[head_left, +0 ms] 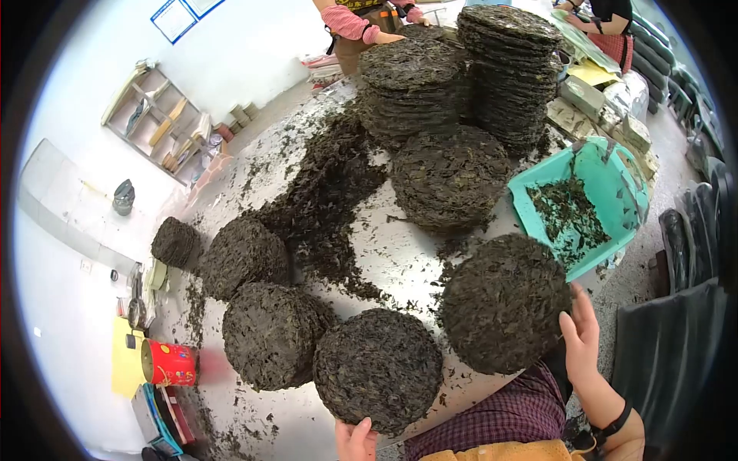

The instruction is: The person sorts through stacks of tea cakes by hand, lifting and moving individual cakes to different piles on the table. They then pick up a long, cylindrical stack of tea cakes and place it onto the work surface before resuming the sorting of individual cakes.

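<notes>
At the lower edge, my left hand [355,440] pinches the near rim of a dark round seaweed cake [378,372], thumb on top. My right hand [582,338] curls round the right edge of another round seaweed cake [506,303]. Both discs look like pressed dried leaf; whether the left one rests on others below is hidden. Left of them stand short stacks of the same cakes, one nearer [273,336] and one farther [244,258]. A turquoise plastic basket [523,201] with loose dark flakes inside sits just beyond the right-hand cake.
Tall cake stacks [511,77] rise at the table's far end, with a lower stack [450,178] before them. Loose seaweed [327,192] covers the middle. A red tin [171,363] stands left. A person's pink sleeve [346,23] and another worker appear at the back.
</notes>
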Demonstrator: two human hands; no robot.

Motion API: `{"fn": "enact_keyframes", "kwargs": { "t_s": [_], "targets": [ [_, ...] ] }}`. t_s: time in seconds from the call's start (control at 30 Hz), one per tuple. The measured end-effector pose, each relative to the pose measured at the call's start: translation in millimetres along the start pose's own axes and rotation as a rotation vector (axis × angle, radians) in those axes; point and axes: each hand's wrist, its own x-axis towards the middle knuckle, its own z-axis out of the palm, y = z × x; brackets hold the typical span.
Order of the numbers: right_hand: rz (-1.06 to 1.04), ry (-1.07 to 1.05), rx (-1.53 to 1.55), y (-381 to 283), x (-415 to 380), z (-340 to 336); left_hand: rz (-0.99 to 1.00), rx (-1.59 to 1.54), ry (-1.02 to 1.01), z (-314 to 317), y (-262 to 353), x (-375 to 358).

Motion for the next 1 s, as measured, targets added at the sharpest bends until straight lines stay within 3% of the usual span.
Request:
{"fn": "enact_keyframes", "kwargs": {
  "t_s": [0.07, 0.2, 0.27, 0.33, 0.37, 0.4, 0.47, 0.53, 0.6, 0.67, 0.7, 0.8, 0.87, 0.9, 0.93, 0.97, 1.0],
  "targets": [
    [-0.026, -0.03, -0.182, -15, 0, -6, -0.039, 0.009, 0.073, 2, 0, 6],
    [-0.5, -0.731, -0.256, -54, -15, 9, -0.018, -0.037, 0.045, 16, 12, 7],
    [-0.768, -0.971, -0.35, -51, -34, 35, -0.135, -0.07, 0.02, 22, 23, 4],
    [-1.054, -1.006, -0.409, -54, -35, 55, -0.18, -0.074, -0.042, 11, 18, 5],
    [-1.06, -0.992, -0.42, -52, -36, 63, -0.195, -0.17, -0.179, 7, 17, 5],
    [-1.001, -0.958, -0.334, -50, -37, 70, -0.21, -0.266, -0.312, 5, 16, 5],
    [-0.944, -0.921, -0.248, -51, -37, 72, -0.115, -0.188, -0.374, 15, 21, -1],
    [-0.628, -0.869, -0.011, -58, -36, 68, -0.102, -0.268, -0.485, 17, 23, 0],
    [-0.35, -0.86, -0.092, -66, -29, 50, 0.184, 0.603, -0.371, 16, 11, 13],
    [-0.06, -0.607, -0.053, -80, -26, 26, 0.266, 0.798, -0.428, 27, 17, 19],
    [0.068, -0.523, -0.016, -69, -26, 13, 0.045, 0.133, -0.426, 27, 7, 24],
    [0.388, -0.211, 0.319, -30, -16, -11, 0.118, 0.315, -0.463, 53, 6, 54],
    [0.662, -0.052, 0.552, -46, -3, -20, 0.248, 0.318, -0.447, 73, 0, 91],
    [0.655, -0.072, 0.543, -48, 0, -19, 0.317, 0.436, -0.443, 88, 3, 101],
    [0.739, 0.122, 0.472, -50, 0, -18, 0.386, 0.557, -0.437, 106, 7, 111],
    [0.812, 0.319, 0.399, -51, 1, -17, 0.648, 0.718, -0.373, 125, 9, 121],
    [0.8, 0.305, 0.398, -49, 1, -19, 0.91, 0.878, -0.297, 142, 11, 131]
  ]
}}
